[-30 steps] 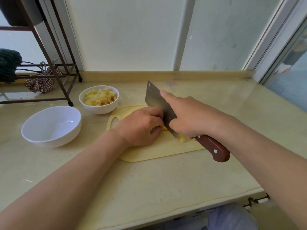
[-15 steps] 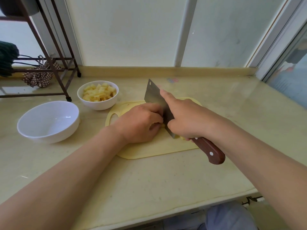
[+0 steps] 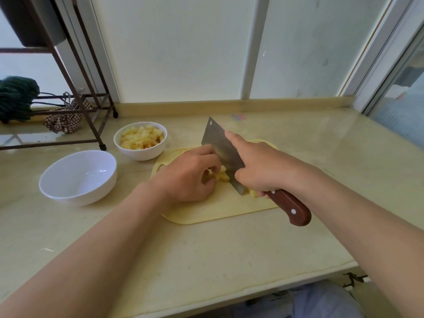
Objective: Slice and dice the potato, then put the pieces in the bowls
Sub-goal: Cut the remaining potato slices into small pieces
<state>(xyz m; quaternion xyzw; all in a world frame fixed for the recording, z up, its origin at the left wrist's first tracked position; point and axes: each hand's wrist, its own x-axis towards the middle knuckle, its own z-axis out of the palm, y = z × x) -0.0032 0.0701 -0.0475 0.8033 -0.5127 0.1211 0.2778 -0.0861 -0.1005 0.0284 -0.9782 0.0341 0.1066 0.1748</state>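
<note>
Potato pieces (image 3: 222,176) lie on the pale yellow cutting board (image 3: 220,210) in front of you, pinned under the curled fingers of your left hand (image 3: 188,175), which grips them against the board. Just to their right, your right hand (image 3: 258,166) is wrapped around the cleaver (image 3: 223,152), forefinger stretched along the top of the blade, the wooden handle sticking out toward you. The blade's edge is down at the board, touching the pieces, and another cut bit (image 3: 252,193) shows beside the blade's heel. Further off to your left sits a large white bowl (image 3: 78,176) with nothing in it. Beyond that, just beside the board's far left corner, a smaller white bowl (image 3: 140,141) holds diced potato (image 3: 142,137). A dark metal rack (image 3: 75,88) stands at the far left of the counter (image 3: 206,260).
</note>
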